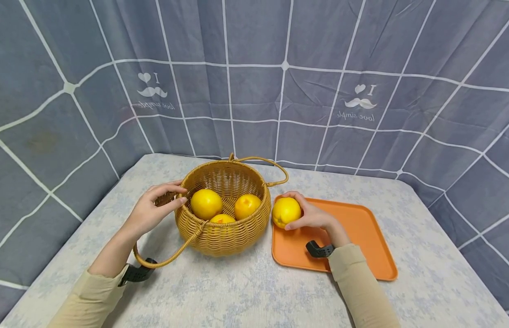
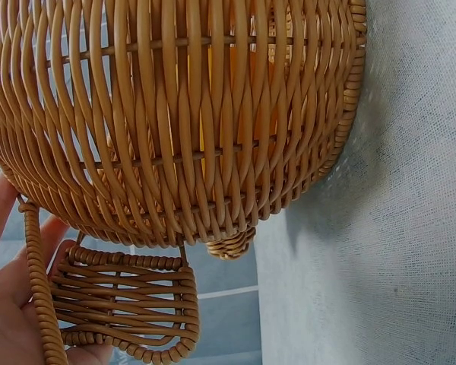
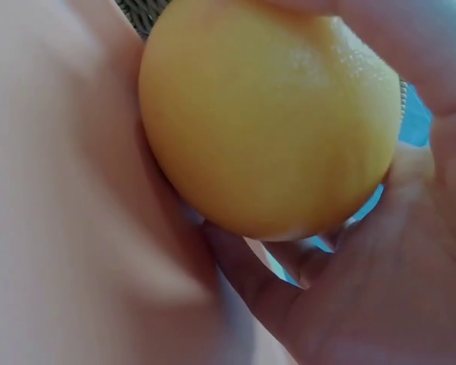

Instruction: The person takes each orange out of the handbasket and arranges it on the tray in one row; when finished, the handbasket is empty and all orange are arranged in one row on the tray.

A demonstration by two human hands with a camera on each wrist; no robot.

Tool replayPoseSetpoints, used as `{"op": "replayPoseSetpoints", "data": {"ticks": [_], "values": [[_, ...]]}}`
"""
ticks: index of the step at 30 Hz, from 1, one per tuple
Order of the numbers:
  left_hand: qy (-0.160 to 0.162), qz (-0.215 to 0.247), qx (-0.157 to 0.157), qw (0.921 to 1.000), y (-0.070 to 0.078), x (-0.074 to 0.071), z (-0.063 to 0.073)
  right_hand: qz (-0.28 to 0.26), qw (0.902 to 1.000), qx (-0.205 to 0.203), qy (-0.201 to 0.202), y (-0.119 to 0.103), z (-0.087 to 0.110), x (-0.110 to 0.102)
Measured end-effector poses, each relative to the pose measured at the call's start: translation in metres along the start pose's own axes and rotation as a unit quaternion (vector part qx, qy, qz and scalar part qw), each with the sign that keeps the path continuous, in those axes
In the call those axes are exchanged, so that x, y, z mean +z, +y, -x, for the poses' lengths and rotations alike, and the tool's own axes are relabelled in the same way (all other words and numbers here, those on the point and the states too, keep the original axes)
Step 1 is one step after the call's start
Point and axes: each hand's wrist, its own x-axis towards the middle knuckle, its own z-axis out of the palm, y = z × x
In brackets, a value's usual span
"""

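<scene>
- Three yellow citrus fruits (image 1: 206, 204) sit in a round wicker basket (image 1: 223, 237), low within its walls, which presumably keep them from rolling; the nearest is partly hidden by the front rim.
- One held citrus fruit (image 1: 286, 212) is in the right hand (image 1: 313, 216), at the left end of an orange rectangular tray (image 1: 357, 223) just beside the basket; the fingers curl round its far side and the thumb meets its near side, pinching it, a grip suited to a round body; whether its underside touches the tray cannot be told.
- Left hand (image 1: 146, 213) at the basket's left side; thumb and fingers close round a woven side lug (image 2: 129, 306), tips at the rim; such a hold likely steadies the basket.
- Obstacles: the basket's right wall stands between the held fruit and the other three; the far handle (image 1: 285, 172) leans outward to the right; the near handle (image 1: 172, 258) droops toward the left forearm, where it could catch on the black wrist mount (image 1: 139, 273).
- Surroundings: beige sleeves (image 1: 361, 282); a pale patterned tablecloth (image 1: 238, 291); behind, a blue-grey curtain (image 1: 254, 91) with white grid lines and moustache prints.
</scene>
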Motion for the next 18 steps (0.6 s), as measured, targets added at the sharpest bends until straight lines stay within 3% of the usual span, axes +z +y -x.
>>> {"op": "replayPoseSetpoints", "data": {"ticks": [6,13,18], "values": [[0.001,0.003,0.000,1.0000,-0.0001,0.0002,0.0002,0.004,0.9997,-0.017,-0.013,0.0023,0.0007,-0.0034],[0.001,0.001,-0.003,1.0000,0.0004,0.0002,0.0001,-0.055,0.9946,-0.035,-0.081,-0.0017,0.0025,-0.0074],[0.003,0.005,0.003,1.0000,-0.0012,0.0003,-0.0007,-0.063,0.9922,-0.029,-0.104,-0.0049,0.0040,-0.0081]]}}
